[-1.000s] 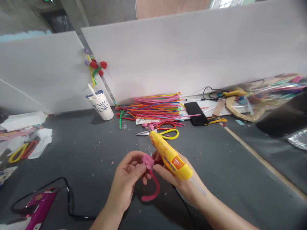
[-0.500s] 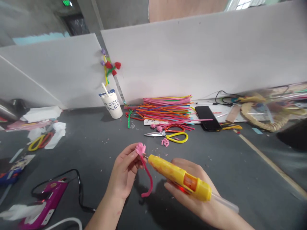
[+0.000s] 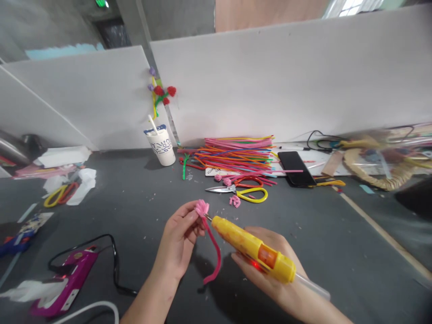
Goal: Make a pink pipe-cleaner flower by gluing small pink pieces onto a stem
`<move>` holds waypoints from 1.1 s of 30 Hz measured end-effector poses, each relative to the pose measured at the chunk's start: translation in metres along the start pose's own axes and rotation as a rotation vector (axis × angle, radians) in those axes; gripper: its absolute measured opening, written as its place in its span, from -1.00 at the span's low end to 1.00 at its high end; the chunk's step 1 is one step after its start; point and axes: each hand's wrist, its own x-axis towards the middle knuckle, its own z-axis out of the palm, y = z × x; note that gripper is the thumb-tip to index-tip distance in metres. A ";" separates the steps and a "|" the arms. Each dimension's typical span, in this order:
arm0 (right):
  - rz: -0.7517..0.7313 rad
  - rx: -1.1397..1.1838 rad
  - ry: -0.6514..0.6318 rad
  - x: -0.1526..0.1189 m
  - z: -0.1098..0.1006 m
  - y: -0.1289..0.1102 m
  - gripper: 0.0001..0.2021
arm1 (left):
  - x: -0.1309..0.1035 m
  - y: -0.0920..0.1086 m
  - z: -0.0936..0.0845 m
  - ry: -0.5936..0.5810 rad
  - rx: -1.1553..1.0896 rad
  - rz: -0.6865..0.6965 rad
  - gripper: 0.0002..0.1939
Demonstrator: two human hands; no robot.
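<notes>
Between the thumb and fingers of my left hand (image 3: 182,234) is a pink pipe-cleaner flower (image 3: 202,208). A darker pink pipe-cleaner stem (image 3: 216,252) hangs from it in a curve. My right hand (image 3: 270,265) is wrapped round a yellow glue gun (image 3: 249,245) with an orange window and a red light. The gun's metal tip is at the underside of the flower, by the top of the stem; whether it touches cannot be told. A clear glue stick (image 3: 312,287) sticks out of its back end. Scissors (image 3: 236,191) with red and yellow handles lie beyond, beside small pink pipe-cleaner pieces (image 3: 235,201).
A pile of coloured pipe cleaners (image 3: 236,155) lies at the back, with a black phone (image 3: 297,168) to its right. A patterned cup (image 3: 164,148) with a straw stands left of it. At left are a magenta power strip (image 3: 76,281) and black cord (image 3: 115,265).
The view has shifted slightly, so the scene sits a little further right. Both hands keep their grips, and the glue gun's tip stays at the flower's base.
</notes>
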 end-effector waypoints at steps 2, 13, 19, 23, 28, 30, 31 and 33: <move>0.005 0.006 -0.005 0.001 0.000 0.000 -0.70 | 0.000 0.000 0.000 0.000 0.000 -0.002 -0.74; 0.023 0.009 -0.023 0.000 0.001 0.001 -0.71 | 0.001 0.000 0.001 0.001 -0.005 -0.008 -0.71; -0.011 -0.025 -0.030 0.000 0.001 0.001 -0.70 | 0.000 0.000 0.000 0.006 -0.003 -0.009 -0.72; -0.017 -0.050 -0.031 0.000 0.001 0.001 -0.70 | -0.001 0.000 0.000 0.011 -0.006 -0.006 -0.72; -0.039 -0.069 -0.019 0.001 -0.001 0.001 -0.69 | -0.001 0.000 0.000 0.005 -0.007 0.002 -0.68; -0.049 -0.080 -0.022 0.001 -0.001 0.001 -0.69 | -0.001 0.000 0.000 0.003 -0.007 0.005 -0.65; -0.054 -0.091 -0.025 0.001 0.000 0.002 -0.69 | -0.001 0.000 0.000 0.003 -0.007 0.005 -0.64; -0.062 -0.112 -0.027 0.001 0.001 0.002 -0.68 | 0.000 0.000 0.001 0.006 -0.007 0.004 -0.63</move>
